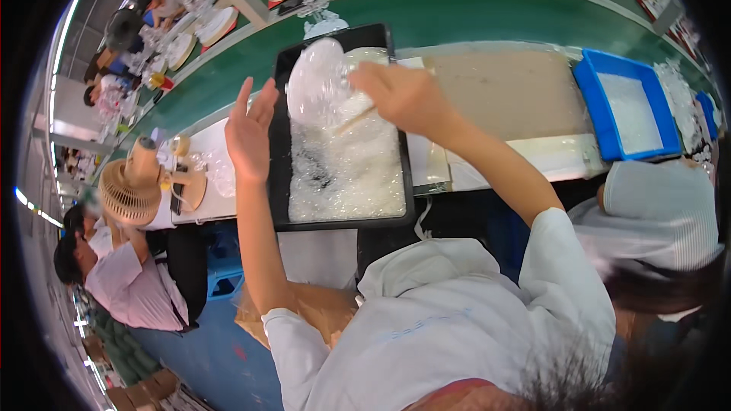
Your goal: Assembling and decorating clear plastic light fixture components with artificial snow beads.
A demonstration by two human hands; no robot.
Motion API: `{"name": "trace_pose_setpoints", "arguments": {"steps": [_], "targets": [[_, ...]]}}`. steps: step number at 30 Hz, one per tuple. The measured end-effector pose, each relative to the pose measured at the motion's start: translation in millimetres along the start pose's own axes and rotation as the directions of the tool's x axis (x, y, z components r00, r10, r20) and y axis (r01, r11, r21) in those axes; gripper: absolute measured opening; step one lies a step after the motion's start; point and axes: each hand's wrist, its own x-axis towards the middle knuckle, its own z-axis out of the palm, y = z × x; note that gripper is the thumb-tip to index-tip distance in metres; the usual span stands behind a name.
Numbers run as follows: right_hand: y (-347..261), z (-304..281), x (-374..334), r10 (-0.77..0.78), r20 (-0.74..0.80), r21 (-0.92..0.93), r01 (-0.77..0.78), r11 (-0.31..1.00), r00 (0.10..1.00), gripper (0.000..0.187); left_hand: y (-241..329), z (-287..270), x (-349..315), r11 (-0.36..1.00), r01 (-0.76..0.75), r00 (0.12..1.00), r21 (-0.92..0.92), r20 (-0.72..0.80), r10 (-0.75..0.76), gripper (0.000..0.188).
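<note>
A black tray [282,183] holds a layer of glistening clear-white granules [350,175]. Over its far left part is a rounded, white, glittery piece [314,80], its exact kind unclear. My right hand [403,99] is closed at the right edge of this piece, its fingers slightly blurred by motion. Below those fingers a thin brown stick [356,120] slants over the granules; whether the hand holds it too, I cannot tell. My left hand [250,133] is raised by the tray's left wall, open, fingers up and apart, holding nothing.
Left of the tray stands a beige fan [131,192] beside clear plastic pieces [221,175]. To the right lie a brown board [502,91] and a blue bin [586,95] with white granules. Co-workers sit at left [133,281] and right [647,213]. A green bench [457,19] runs behind.
</note>
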Motion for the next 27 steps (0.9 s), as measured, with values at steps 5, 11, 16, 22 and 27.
{"name": "trace_pose_setpoints", "arguments": {"steps": [5, 11, 16, 22, 27], "targets": [[85, -66, 6, 0.593, 0.231, -0.208, -0.556, 0.805, 0.772, 0.023, -16, 13, 1, 0.563, -0.08, 0.964, 0.822, 0.208, -0.167, 0.038], [197, -112, -38, 0.733, 0.498, -0.584, -0.445, 0.679, 0.464, 0.022, -28, 26, 16, 0.153, -0.113, 0.921, 0.982, 0.161, -0.354, 0.02], [219, -120, -38, 0.735, 0.664, -0.64, -0.401, 0.655, 0.141, 0.028, -55, 15, 51, 0.253, -0.451, 0.85, 0.856, 0.498, -0.17, 0.039], [208, -38, 33, 0.739, 0.532, -0.708, -0.262, 0.656, 0.413, 0.037, -104, 33, 83, -0.096, -0.253, 0.909, 0.963, 0.202, -0.364, 0.067], [224, 137, 89, 0.3, 0.569, -0.052, -0.33, 0.942, 0.765, 0.056, -84, 35, 45, -0.07, -0.307, 0.802, 0.949, 0.218, -0.557, 0.066]]}}
